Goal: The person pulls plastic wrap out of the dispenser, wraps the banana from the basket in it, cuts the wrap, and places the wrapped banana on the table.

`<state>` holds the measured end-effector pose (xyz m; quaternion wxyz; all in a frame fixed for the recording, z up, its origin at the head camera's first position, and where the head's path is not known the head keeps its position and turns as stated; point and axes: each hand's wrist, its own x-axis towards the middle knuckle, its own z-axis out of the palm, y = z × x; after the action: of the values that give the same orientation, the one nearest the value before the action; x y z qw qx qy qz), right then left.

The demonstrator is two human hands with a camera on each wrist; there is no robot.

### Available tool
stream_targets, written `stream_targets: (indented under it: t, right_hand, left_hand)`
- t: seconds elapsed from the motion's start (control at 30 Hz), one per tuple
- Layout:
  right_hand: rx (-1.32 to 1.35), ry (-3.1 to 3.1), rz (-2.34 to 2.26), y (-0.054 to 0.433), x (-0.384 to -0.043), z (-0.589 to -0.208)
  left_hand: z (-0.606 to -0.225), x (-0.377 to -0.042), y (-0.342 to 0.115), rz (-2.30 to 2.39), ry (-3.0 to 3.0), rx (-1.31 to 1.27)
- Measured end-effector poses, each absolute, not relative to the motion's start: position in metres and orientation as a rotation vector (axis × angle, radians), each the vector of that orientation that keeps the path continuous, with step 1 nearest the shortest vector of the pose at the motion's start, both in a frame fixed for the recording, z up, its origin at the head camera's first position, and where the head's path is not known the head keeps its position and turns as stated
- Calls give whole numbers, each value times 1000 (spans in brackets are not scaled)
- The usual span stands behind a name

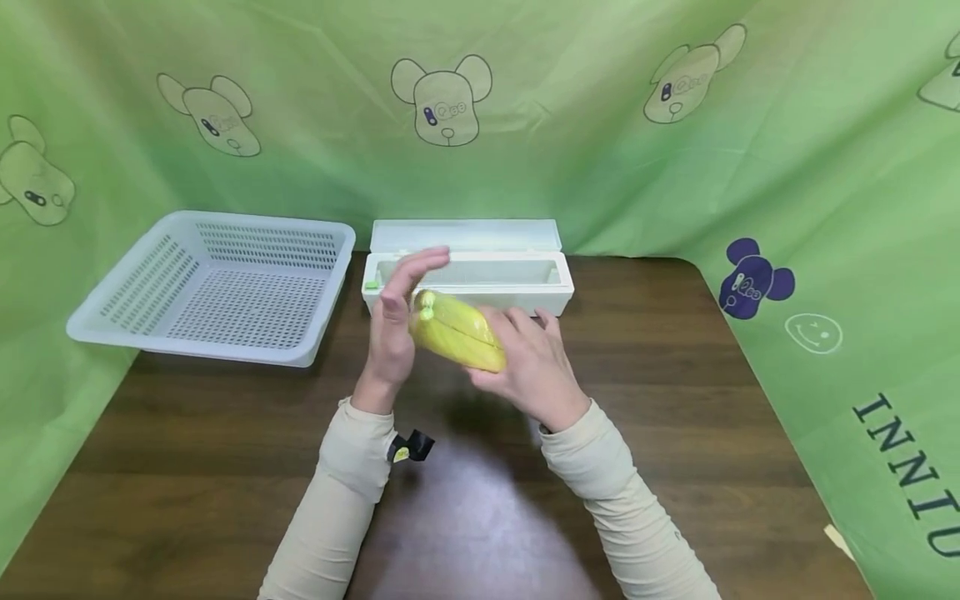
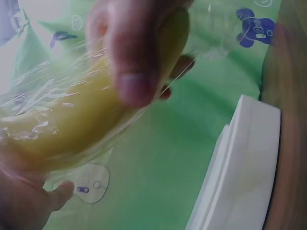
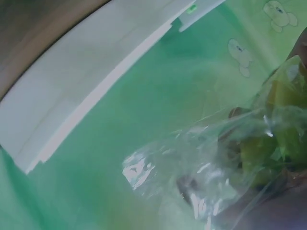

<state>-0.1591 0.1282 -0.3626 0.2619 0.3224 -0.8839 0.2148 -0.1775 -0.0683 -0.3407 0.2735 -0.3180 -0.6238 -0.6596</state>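
Several yellow bananas (image 1: 459, 333), wrapped in clear plastic film, are held above the table in the middle of the head view. My right hand (image 1: 536, 367) grips their right end, and its thumb (image 2: 136, 67) presses across the film in the left wrist view. My left hand (image 1: 392, 333) stands upright at the other end, fingers extended and palm toward the bananas. In the right wrist view, a loose flap of clear film (image 3: 206, 172) sticks out past the bananas, catching the light.
Behind the hands stands a long white box (image 1: 517, 298) with its lid (image 1: 465, 236) raised. A white perforated basket (image 1: 187, 348) sits at the back left of the brown wooden table (image 1: 660, 392). Green printed curtains (image 1: 570, 150) enclose the back and sides.
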Motion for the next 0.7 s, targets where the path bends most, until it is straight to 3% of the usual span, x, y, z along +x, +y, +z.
stream_targets:
  t: [0.23,0.7]
  right_hand:
    - [745,-2413,442,128,-156,-362]
    - [803,-2391,408,130,-151,-351]
  left_hand:
    - [-343,-180,-73,-1749,-1869,-834]
    - [-358,-187,-66,-1852,-1822,-779]
